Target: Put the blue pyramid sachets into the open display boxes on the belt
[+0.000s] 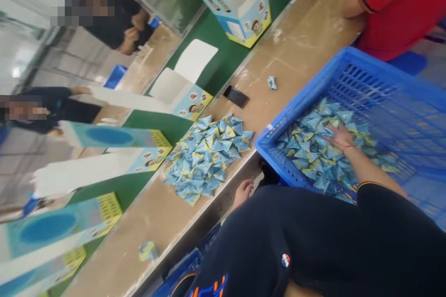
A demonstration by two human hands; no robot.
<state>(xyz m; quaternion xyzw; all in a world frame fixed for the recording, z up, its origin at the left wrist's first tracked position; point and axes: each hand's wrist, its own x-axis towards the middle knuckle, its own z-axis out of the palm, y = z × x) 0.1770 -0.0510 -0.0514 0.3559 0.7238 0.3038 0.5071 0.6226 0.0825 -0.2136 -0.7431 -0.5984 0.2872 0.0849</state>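
Observation:
My right hand (339,138) reaches into a large blue plastic crate (289,113). Its fingers are spread and rest among many small blue-and-yellow triangular packets (320,167); the fingertips are partly hidden by them. My left hand (244,191) hangs low beside the table edge, its fingers loosely bent and apart with nothing visible in them. On the table close to it lies a heap of the same packets (211,155).
A dark phone (236,96) and a single packet (272,82) lie on the brown table (289,51). Another packet (148,251) sits nearer me. Open printed boxes (244,23) stand along the green belt (195,25). A co-worker's red shirt (400,9) is beyond the crate; other people work across the belt.

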